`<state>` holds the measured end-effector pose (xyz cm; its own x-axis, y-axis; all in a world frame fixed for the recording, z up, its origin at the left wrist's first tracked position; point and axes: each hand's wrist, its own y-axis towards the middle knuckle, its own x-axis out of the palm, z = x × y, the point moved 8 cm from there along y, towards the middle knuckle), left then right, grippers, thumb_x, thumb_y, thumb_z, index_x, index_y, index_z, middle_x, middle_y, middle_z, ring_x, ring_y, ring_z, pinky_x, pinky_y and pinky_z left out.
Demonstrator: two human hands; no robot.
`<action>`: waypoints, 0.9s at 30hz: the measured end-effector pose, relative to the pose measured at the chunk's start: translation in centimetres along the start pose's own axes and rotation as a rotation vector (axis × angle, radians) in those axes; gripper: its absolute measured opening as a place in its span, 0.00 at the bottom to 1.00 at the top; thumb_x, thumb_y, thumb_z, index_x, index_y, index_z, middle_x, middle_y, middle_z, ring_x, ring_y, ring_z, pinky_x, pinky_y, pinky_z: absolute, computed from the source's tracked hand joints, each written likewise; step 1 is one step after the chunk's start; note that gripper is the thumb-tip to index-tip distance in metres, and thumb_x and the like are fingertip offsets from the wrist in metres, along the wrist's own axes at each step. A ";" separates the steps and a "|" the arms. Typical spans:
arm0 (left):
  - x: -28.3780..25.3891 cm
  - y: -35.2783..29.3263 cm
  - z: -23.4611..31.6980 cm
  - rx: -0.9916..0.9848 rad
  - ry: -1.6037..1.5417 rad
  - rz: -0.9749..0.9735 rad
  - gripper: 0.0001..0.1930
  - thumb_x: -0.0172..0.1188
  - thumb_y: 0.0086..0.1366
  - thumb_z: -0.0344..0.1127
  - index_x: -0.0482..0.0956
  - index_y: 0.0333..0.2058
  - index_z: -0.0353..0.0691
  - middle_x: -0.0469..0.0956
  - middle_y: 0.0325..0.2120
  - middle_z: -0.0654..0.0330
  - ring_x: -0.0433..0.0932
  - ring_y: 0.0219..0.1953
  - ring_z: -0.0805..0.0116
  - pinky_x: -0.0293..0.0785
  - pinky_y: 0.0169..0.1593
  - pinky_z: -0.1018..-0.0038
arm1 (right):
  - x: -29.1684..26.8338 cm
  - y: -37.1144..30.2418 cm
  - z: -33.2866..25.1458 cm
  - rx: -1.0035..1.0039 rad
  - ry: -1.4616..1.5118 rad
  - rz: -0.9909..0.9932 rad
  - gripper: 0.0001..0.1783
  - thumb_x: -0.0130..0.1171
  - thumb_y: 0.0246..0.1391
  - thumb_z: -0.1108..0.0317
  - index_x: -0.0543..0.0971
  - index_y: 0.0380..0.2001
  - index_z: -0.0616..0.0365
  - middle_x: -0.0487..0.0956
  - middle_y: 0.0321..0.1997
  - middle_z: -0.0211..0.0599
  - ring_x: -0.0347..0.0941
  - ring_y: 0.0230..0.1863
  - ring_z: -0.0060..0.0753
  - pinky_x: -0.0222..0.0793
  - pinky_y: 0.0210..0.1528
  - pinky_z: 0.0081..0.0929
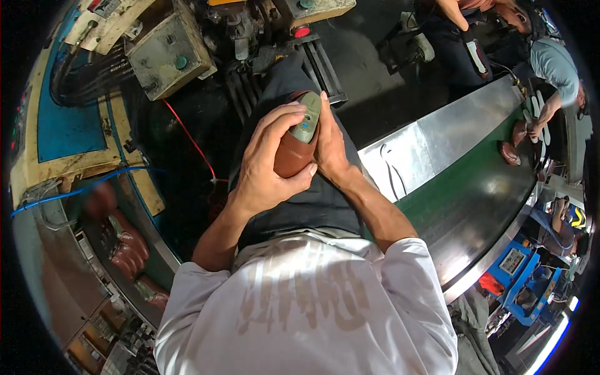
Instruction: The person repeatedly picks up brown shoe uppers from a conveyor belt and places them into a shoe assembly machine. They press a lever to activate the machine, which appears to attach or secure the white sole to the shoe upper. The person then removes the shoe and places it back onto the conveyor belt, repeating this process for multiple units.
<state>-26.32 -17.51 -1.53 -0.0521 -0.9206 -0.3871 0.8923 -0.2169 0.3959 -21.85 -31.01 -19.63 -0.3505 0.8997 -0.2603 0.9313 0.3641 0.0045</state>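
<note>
Over my lap I hold a brown leather shoe upper (pixel 292 157) fitted over a green shoe last (pixel 305 125). The last's top, with dark holes and a small blue spot, shows in the shoe's opening. My left hand (pixel 265 165) wraps round the left side, its fingers reaching over the last and its thumb pressed against the brown leather. Along the right side lies my right hand (pixel 331 147), closed against the shoe with a fingertip near the top of the last. My palms hide much of the leather.
To the right runs a green conveyor belt (pixel 431 206) with a metal border (pixel 419 147); brown shoes (pixel 509 153) sit at its far end by a co-worker's hand (pixel 536 128). At left, several brown shoes (pixel 128 247) line a rack. Ahead stands a machine with a control box (pixel 169 56).
</note>
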 end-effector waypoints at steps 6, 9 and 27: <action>-0.1 0.2 -0.4 -0.001 -0.015 0.016 0.40 0.72 0.48 0.21 0.72 0.63 0.36 0.74 0.63 0.47 0.73 0.68 0.49 0.66 0.73 0.58 | -0.5 -0.2 -2.2 -0.117 -0.148 0.068 0.62 0.75 0.52 0.73 0.45 0.80 0.66 0.72 0.69 0.64 0.72 0.67 0.69 0.71 0.68 0.51; -0.2 0.4 -1.2 -0.019 -0.044 0.021 0.39 0.73 0.48 0.22 0.72 0.62 0.37 0.74 0.64 0.47 0.72 0.69 0.51 0.65 0.73 0.57 | -0.9 0.0 -3.7 -0.179 -0.236 0.126 0.61 0.74 0.52 0.73 0.46 0.81 0.66 0.73 0.68 0.64 0.72 0.67 0.69 0.71 0.68 0.51; 2.2 5.1 -20.5 -0.720 -0.454 0.075 0.24 0.66 0.74 0.44 0.80 0.62 0.37 0.83 0.53 0.61 0.79 0.53 0.70 0.75 0.57 0.70 | -1.5 -5.7 -8.9 -0.079 -0.829 -0.009 0.49 0.79 0.47 0.61 0.72 0.74 0.30 0.46 0.83 0.68 0.62 0.69 0.74 0.74 0.66 0.57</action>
<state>-12.74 -13.99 -17.40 -0.0191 -0.9985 0.0514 0.9601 -0.0327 -0.2778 -27.49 -32.28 -10.69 -0.1428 0.4384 -0.8874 0.9084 0.4141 0.0583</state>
